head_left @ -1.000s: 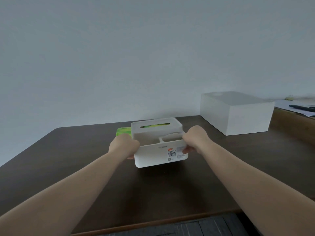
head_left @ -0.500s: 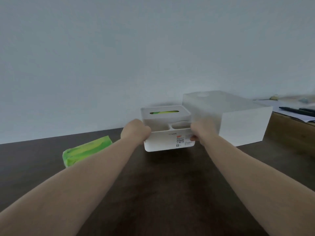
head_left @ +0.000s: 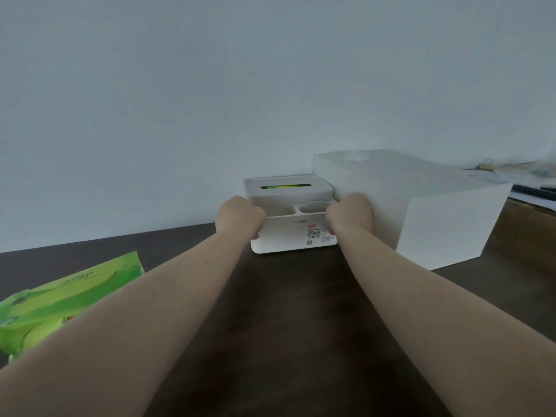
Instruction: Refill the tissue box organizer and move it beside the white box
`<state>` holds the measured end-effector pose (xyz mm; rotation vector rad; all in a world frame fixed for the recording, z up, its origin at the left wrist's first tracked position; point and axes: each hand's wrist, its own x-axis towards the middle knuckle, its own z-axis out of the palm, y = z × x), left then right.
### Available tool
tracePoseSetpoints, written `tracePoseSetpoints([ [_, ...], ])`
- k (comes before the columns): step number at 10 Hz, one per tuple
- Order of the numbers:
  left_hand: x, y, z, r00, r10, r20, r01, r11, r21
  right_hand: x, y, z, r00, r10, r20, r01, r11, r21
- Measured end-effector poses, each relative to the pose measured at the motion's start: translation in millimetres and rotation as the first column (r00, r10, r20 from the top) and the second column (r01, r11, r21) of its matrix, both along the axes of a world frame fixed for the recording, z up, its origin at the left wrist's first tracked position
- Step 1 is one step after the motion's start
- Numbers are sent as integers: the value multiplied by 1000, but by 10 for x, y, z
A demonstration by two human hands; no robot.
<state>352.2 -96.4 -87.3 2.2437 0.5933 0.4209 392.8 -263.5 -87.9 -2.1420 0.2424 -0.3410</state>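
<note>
You hold the organizer [head_left: 293,219] at its two ends, left hand [head_left: 239,219] curled over the left end and right hand [head_left: 349,216] closed on the right end, which keeps it level so the front compartments stay upright. Green shows through its top slot, so it looks refilled. It sits far back on the table [head_left: 294,320], just beside the white box [head_left: 421,212]; your right hand is wedged between the two, so you likely cannot close that gap further without freeing your fingers. Whether its base rests on the table I cannot tell. A green pack [head_left: 60,302] lies well apart at the left, and the room toward you is open.
</note>
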Motion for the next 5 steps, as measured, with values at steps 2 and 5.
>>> tracePoseSetpoints([
  [2,-81,3,-150,995,0,95,11,993,-117,-87,48,-53,998,-15,54,20,995,-93],
  [5,-508,119,-547,994,-27,109,28,1000,-4,-917,-357,53,950,293,111,-313,896,314],
])
